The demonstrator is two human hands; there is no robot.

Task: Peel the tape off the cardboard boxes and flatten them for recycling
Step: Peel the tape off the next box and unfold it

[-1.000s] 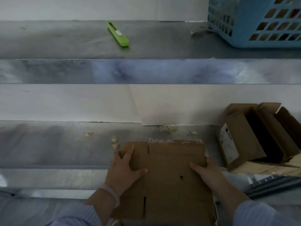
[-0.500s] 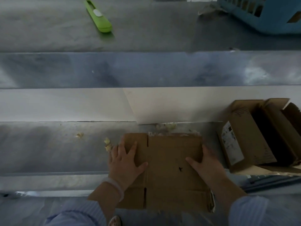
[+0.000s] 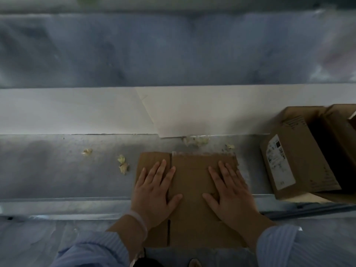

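Cardboard sheet (image 3: pixel 192 178) flat | left hand (image 3: pixel 154 191), right hand (image 3: pixel 231 191) spread wide, pressing it | box (image 3: pixel 312 170) label (image 3: pixel 280 162) illegible

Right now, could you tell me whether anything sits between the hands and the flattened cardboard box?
Nothing visible does: the left hand and the right hand press flat, directly on the flattened cardboard box. The crumpled scraps lie to its left, and the open cardboard box stands apart, right.

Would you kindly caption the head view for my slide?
Left hand and right hand press flat cardboard on a table; open box beside.
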